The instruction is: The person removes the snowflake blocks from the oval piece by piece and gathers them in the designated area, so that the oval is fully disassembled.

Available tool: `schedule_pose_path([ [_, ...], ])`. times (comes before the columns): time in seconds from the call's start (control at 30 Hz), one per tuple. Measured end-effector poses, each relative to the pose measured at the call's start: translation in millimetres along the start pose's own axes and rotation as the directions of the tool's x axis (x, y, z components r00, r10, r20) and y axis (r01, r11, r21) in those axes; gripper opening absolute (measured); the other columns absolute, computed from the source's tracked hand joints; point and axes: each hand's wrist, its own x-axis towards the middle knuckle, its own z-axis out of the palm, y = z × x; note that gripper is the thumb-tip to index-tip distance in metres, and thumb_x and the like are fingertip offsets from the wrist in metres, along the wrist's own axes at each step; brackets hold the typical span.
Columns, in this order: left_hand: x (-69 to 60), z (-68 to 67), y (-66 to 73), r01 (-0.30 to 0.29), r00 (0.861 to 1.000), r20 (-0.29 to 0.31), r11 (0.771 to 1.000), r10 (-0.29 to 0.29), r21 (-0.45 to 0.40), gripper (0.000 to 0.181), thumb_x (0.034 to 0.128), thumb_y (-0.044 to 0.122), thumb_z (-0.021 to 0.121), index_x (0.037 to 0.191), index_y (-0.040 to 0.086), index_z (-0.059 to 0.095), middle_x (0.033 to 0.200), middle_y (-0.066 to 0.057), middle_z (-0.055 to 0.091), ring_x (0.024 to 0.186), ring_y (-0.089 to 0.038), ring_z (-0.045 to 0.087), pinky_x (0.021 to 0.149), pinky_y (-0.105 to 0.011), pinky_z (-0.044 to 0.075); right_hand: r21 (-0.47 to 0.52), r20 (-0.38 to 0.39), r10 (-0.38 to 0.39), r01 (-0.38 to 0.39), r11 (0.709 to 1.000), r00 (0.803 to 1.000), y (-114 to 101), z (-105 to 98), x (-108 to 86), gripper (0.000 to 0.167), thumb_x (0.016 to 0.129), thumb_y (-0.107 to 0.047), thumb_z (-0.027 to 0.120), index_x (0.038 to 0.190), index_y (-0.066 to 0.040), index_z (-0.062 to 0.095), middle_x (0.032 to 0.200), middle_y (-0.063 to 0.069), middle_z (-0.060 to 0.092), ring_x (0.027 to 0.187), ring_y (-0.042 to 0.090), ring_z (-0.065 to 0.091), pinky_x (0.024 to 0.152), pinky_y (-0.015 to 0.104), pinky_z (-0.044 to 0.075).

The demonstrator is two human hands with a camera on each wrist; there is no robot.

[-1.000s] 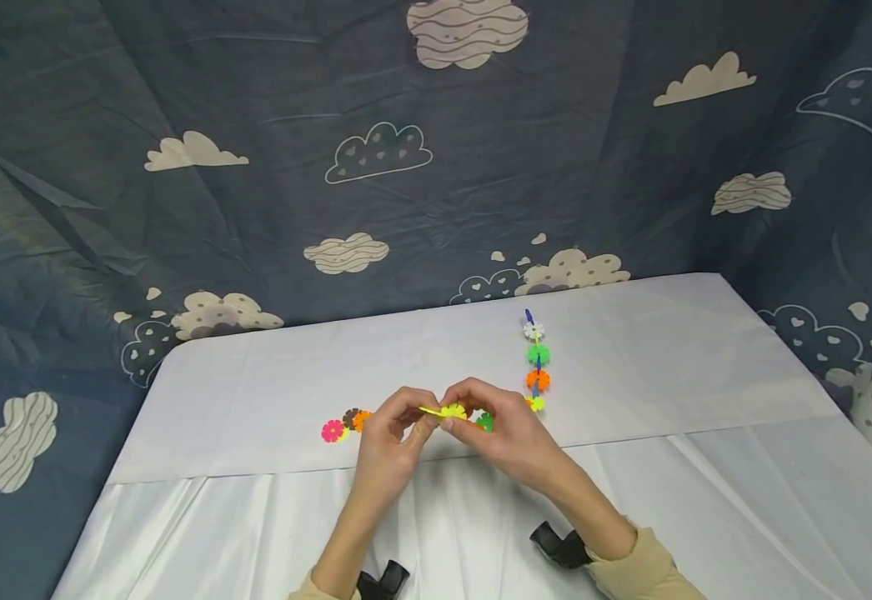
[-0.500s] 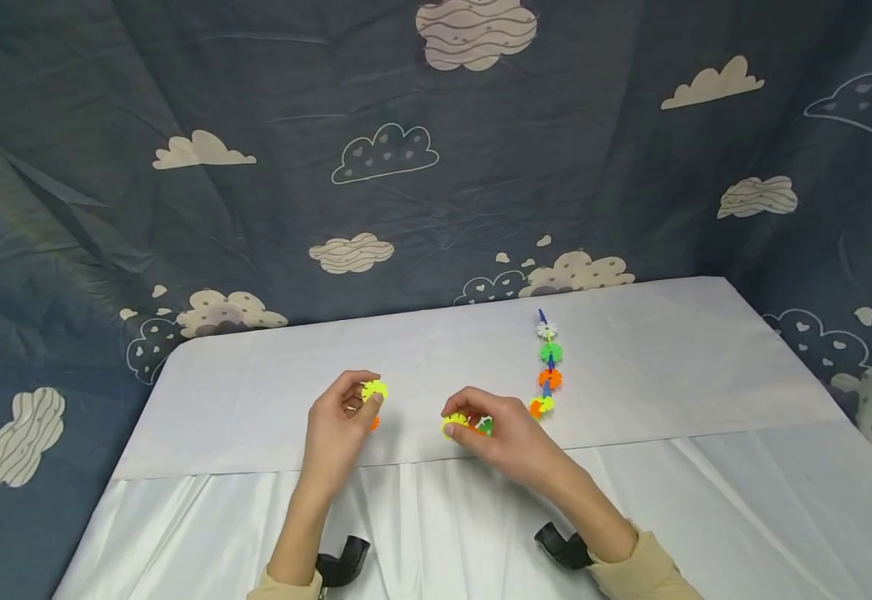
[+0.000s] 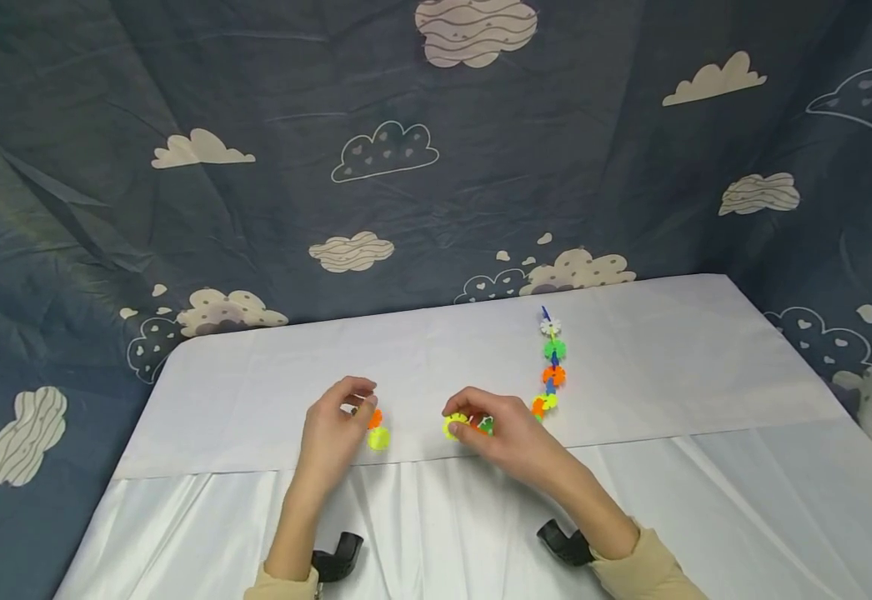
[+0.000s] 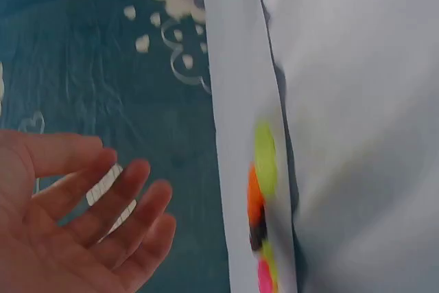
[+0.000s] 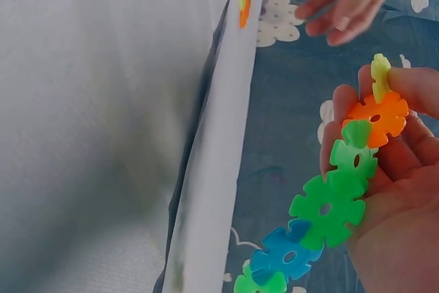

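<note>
My left hand (image 3: 333,429) hovers over the left part of the table with nothing between its loosely bent fingers, as the left wrist view confirms. Beside it lies a yellow flower disc (image 3: 379,438) next to an orange disc (image 3: 375,418); brown, yellow and pink discs show beyond in the left wrist view. Between thumb and fingers, my right hand (image 3: 513,435) pinches a yellow disc (image 5: 381,77) at the end of a linked chain. An orange disc (image 5: 376,119), green discs (image 5: 326,209) and a blue disc (image 5: 286,254) follow it across the palm.
The chain's far part runs back on the white table (image 3: 646,358), with an orange disc (image 3: 553,377), a green disc (image 3: 554,349) and a white disc (image 3: 551,327). A dark cloud-patterned cloth (image 3: 271,208) hangs behind the table. Black wrist mounts (image 3: 338,558) sit below the forearms.
My left hand moved left, away from the right hand, with a yellow disc, then let it go; that disc now lies on the table. My right hand keeps its pinch and has barely moved.
</note>
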Motion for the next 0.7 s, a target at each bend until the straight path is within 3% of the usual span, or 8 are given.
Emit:
schedule_pose_path([
  [0.13,-6.7,13.1,15.6,-0.055,0.987,0.145,0.995,0.066,-0.080,0.015,0.0917,0.012,0.068,0.105,0.018,0.071,0.094,0.007,0.068,0.085,-0.010,0.062,0.075,-0.035,0.050,0.013,0.003,-0.009,0.009,1.000,1.000,1.0,-0.6,0.4,0.021,0.092,-0.010,0.067,0.107,-0.024,0.065,0.101,-0.016,0.065,0.090,0.007,0.061,0.084,0.033,0.051],
  [0.3,-14.5,28.5,27.6,-0.074,0.937,0.320,0.974,0.141,-0.214,0.017,0.0898,0.014,0.072,0.106,0.020,0.069,0.089,0.007,0.067,0.084,-0.010,0.063,0.076,-0.030,0.052,0.036,-0.008,-0.009,0.009,0.999,1.000,0.4,-0.6,1.5,0.024,0.092,-0.006,0.066,0.109,-0.022,0.064,0.104,-0.014,0.065,0.090,0.007,0.062,0.083,0.032,0.052],
  [0.37,-16.7,33.4,29.3,-0.067,0.926,0.344,0.966,0.153,-0.249,0.021,0.0884,0.013,0.074,0.108,0.020,0.068,0.088,0.008,0.067,0.082,-0.011,0.063,0.074,-0.029,0.053,0.056,-0.013,-0.008,0.009,0.998,1.000,-0.4,-0.6,1.8,0.025,0.091,-0.005,0.066,0.110,-0.021,0.063,0.104,-0.013,0.064,0.090,0.008,0.063,0.083,0.032,0.053],
  [0.53,-19.5,39.6,31.5,-0.064,0.923,0.339,0.940,0.184,-0.335,0.022,0.0889,0.010,0.074,0.108,0.017,0.066,0.089,0.003,0.068,0.081,-0.016,0.065,0.074,-0.029,0.055,0.095,-0.012,-0.003,0.004,0.995,1.000,-1.5,-0.5,1.8,0.023,0.093,-0.007,0.068,0.110,-0.022,0.062,0.103,-0.011,0.064,0.092,0.008,0.064,0.084,0.033,0.053],
  [0.7,-19.8,41.3,33.7,0.024,0.918,0.367,0.901,0.152,-0.432,0.011,0.0920,0.009,0.070,0.102,0.007,0.065,0.091,-0.011,0.069,0.083,-0.033,0.068,0.078,-0.040,0.057,0.126,-0.002,0.016,-0.015,0.992,1.000,-2.4,0.0,1.4,0.018,0.093,-0.019,0.070,0.108,-0.022,0.061,0.101,-0.011,0.064,0.094,0.008,0.064,0.086,0.034,0.053],
])
